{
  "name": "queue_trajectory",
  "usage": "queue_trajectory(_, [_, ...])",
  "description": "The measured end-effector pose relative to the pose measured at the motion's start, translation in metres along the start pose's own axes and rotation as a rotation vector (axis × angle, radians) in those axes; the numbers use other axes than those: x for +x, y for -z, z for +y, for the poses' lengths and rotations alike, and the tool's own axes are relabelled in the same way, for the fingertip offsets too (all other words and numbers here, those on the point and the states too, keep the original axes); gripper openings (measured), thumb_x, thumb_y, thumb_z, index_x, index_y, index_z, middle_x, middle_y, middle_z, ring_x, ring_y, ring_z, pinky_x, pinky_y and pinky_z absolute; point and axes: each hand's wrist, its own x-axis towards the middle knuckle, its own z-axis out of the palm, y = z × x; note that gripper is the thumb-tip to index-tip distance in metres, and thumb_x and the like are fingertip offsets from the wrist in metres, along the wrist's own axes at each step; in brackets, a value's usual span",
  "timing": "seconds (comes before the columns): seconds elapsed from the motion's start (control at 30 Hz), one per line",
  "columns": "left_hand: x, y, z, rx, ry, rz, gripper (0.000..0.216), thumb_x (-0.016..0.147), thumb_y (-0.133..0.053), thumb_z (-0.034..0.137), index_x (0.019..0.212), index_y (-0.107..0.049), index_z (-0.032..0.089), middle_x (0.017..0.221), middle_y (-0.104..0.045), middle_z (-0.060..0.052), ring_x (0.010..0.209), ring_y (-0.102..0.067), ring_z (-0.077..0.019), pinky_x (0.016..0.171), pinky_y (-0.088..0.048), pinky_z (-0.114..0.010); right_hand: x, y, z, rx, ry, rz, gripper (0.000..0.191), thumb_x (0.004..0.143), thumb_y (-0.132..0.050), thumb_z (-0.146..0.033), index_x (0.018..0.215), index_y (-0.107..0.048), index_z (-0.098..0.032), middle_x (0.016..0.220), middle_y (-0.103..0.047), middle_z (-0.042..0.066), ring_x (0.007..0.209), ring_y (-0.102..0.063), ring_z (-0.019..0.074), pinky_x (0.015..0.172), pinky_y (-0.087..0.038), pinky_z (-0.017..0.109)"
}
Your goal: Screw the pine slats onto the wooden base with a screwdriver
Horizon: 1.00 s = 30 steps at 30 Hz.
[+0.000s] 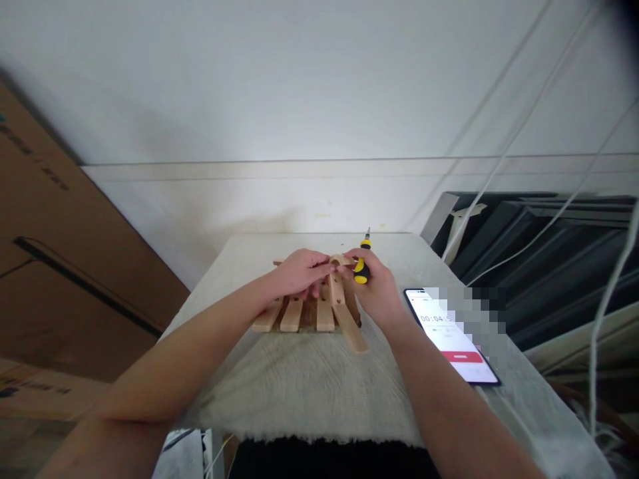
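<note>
My left hand (305,269) is closed, its fingertips pinching the upper end of a light wooden slat (352,329) that slants toward me. Facing it, my right hand (377,283) has its fingertips at the same upper end. A yellow and black screwdriver (361,271) is tucked in the right hand's fingers, its metal tip pointing up and away. Several more wooden slats with rounded edges lie under and beside my hands, among them one slat (291,316) below the left hand and another slat (325,314) nearer the middle. Small dark holes or screws show on them. My fingers hide the exact contact point.
A pale cloth covers the table (309,392). A phone (449,339) with a timer lies to the right of my right forearm. White wall stands behind, a large cardboard box (74,233) at left, dark panels (519,246) and white cables (606,319) at right.
</note>
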Motion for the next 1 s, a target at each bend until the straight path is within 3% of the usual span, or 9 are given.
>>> queue_trajectory(0.1, [-0.005,0.002,0.002,0.134,-0.020,0.012,0.036,0.094,-0.044,0.045,0.099,-0.062,0.013,0.053,-0.058,0.003,0.034,-0.047,-0.0064,0.035,-0.033,-0.015,-0.001,-0.001,0.004,-0.105,0.051,0.024,0.018,0.085,-0.060,-0.031,0.101,-0.060,-0.022,0.099,-0.068,0.007,0.091,-0.065,0.0219,0.083,-0.050,0.036])
queue_trajectory(0.17, [-0.006,0.004,0.002,0.131,-0.046,0.073,0.039,0.094,-0.047,0.040,0.123,-0.055,0.014,0.071,-0.067,-0.001,0.039,-0.051,-0.0056,0.038,-0.035,-0.016,0.000,-0.001,0.007,-0.173,0.070,0.049,0.019,0.086,-0.057,-0.029,0.103,-0.060,-0.022,0.101,-0.068,0.009,0.092,-0.064,0.0227,0.082,-0.049,0.037])
queue_trajectory(0.23, [-0.006,0.007,0.002,0.130,-0.053,0.108,0.044,0.094,-0.048,0.036,0.134,-0.049,0.017,0.084,-0.071,-0.004,0.041,-0.051,-0.0046,0.040,-0.036,-0.016,0.000,0.000,0.009,-0.227,0.065,0.071,0.019,0.087,-0.055,-0.029,0.104,-0.060,-0.022,0.101,-0.067,0.010,0.091,-0.064,0.0233,0.081,-0.050,0.038])
queue_trajectory(0.47, [-0.005,0.012,0.002,0.398,-0.202,0.125,0.026,0.088,-0.056,0.025,0.108,-0.070,0.016,0.081,-0.073,-0.002,0.061,-0.059,-0.0086,0.060,-0.044,-0.019,0.000,0.001,0.010,-0.350,-0.008,0.045,0.024,0.089,-0.052,-0.032,0.108,-0.061,-0.020,0.100,-0.068,0.013,0.090,-0.065,0.0262,0.077,-0.049,0.039])
queue_trajectory(0.6, [-0.006,0.012,0.001,0.499,-0.258,0.003,0.028,0.091,-0.051,0.023,0.111,-0.071,0.019,0.085,-0.073,-0.001,0.066,-0.061,-0.0093,0.066,-0.044,-0.021,0.000,0.001,0.009,-0.333,-0.037,0.026,0.023,0.088,-0.054,-0.032,0.107,-0.060,-0.020,0.100,-0.070,0.011,0.090,-0.066,0.0255,0.077,-0.049,0.037])
queue_trajectory(0.73, [-0.006,0.011,-0.002,0.591,-0.377,-0.120,0.032,0.093,-0.048,0.017,0.116,-0.069,0.021,0.109,-0.071,-0.005,0.094,-0.066,-0.0144,0.083,-0.047,-0.024,0.001,0.001,0.008,-0.296,-0.067,0.008,0.021,0.088,-0.054,-0.032,0.105,-0.059,-0.021,0.100,-0.070,0.009,0.090,-0.066,0.0239,0.078,-0.048,0.036])
queue_trajectory(1.0, [-0.007,0.007,-0.005,0.704,-0.426,-0.213,0.033,0.091,-0.047,0.010,0.112,-0.071,0.018,0.124,-0.061,-0.011,0.115,-0.058,-0.0178,0.103,-0.043,-0.031,-0.001,-0.002,0.010,-0.325,-0.056,-0.092,0.018,0.087,-0.055,-0.034,0.099,-0.059,-0.022,0.096,-0.068,0.009,0.089,-0.064,0.0246,0.077,-0.047,0.037])
